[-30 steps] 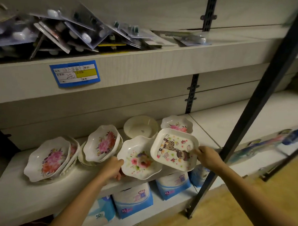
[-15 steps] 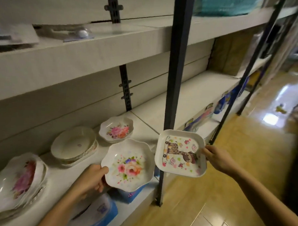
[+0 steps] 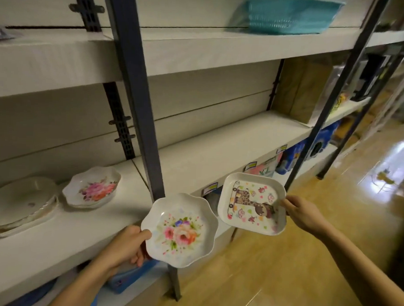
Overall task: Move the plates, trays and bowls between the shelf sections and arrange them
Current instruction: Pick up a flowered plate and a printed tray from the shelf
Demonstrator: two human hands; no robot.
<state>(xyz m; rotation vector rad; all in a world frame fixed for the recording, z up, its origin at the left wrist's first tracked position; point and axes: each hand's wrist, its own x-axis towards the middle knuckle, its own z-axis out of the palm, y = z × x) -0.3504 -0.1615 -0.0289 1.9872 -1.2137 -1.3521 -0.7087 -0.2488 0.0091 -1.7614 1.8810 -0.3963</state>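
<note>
My left hand (image 3: 124, 247) grips the left rim of a scalloped white floral plate (image 3: 180, 230), held in the air in front of the dark shelf post (image 3: 138, 100). My right hand (image 3: 305, 214) pinches the right edge of a square white tray with a giraffe print (image 3: 252, 203), tilted toward me just right of the plate. Both dishes hang off the shelf, over its front edge. On the left shelf section sit another floral scalloped bowl (image 3: 93, 189) and a stack of plain white plates (image 3: 20, 203).
The middle shelf board (image 3: 219, 151) of the right section runs back to a brown cardboard box (image 3: 301, 87). A teal plastic basket (image 3: 290, 15) stands on the shelf above. Blue packages (image 3: 292, 156) fill the bottom shelf. A second dark post (image 3: 336, 95) rises at right; wooden floor lies below.
My view has swung further right, with the left section sliding out of frame. Both hands have carried the floral plate and the giraffe tray rightward past the dark post.
</note>
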